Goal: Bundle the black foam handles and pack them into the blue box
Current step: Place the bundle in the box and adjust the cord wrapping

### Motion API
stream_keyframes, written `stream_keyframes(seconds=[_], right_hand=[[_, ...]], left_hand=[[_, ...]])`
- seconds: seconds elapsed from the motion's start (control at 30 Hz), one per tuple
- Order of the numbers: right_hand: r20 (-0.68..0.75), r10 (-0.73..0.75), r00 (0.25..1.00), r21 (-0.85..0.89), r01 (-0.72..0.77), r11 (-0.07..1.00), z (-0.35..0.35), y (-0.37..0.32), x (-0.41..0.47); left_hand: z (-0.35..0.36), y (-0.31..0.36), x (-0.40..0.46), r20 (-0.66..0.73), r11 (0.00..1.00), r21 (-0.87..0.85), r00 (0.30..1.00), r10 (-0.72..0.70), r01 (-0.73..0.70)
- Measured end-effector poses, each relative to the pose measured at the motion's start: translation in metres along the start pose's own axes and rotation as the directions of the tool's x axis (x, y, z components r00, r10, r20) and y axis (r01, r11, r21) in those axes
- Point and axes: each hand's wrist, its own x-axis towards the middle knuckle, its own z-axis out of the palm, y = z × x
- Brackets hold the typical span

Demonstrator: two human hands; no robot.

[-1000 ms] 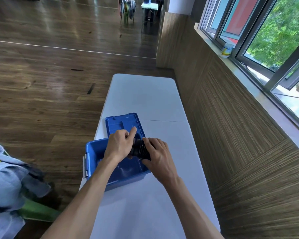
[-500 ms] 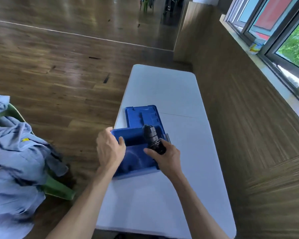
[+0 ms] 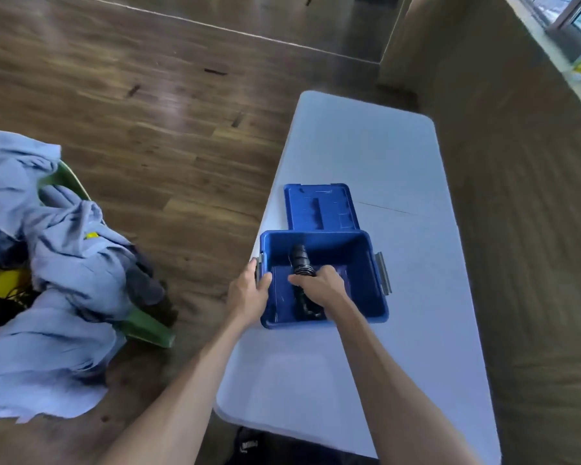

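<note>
The open blue box [image 3: 366,260] stands on the white table [image 3: 366,156] near its left edge. My right hand [image 3: 321,285] is down inside the box, closed around the bundle of black foam handles [image 3: 301,258], which lies lengthwise along the box floor. My hand and forearm cover the bundle's near part. My left hand [image 3: 249,290] grips the box's left rim beside the grey latch.
The blue lid [image 3: 321,208] lies flat on the table just behind the box. A green chair [image 3: 141,325] heaped with light blue cloth [image 3: 47,263] stands on the wooden floor to the left. A wood-panelled wall runs along the table's right side.
My right hand has lowered the bundle from above the box rim down into the box. My left hand has stayed on the box's left rim. The camera has tilted further down.
</note>
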Motion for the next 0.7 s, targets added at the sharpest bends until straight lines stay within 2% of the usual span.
stream_keyframes(seconds=[0.17, 0.27, 0.53, 0.7], right_hand=[[0.012, 0.029, 1.000, -0.203, -0.026, 0.979, 0.021, 0.011, 0.025], [0.055, 0.033, 0.998, -0.268, -0.018, 0.963, 0.033, 0.017, 0.032], [0.148, 0.052, 0.988, -0.252, -0.013, 0.968, 0.043, 0.020, 0.039], [0.119, 0.082, 0.990, -0.205, -0.056, 0.977, 0.038, 0.030, 0.042]], left_hand=[[0.003, 0.002, -0.001, 0.009, 0.998, -0.064, 1.000, -0.016, 0.017], [0.005, 0.007, -0.003, 0.003, 0.998, -0.061, 1.000, -0.020, 0.020], [0.003, 0.009, -0.005, 0.019, 0.998, -0.063, 1.000, 0.000, 0.001], [0.004, 0.008, -0.006, 0.004, 0.996, -0.084, 1.000, 0.015, -0.015]])
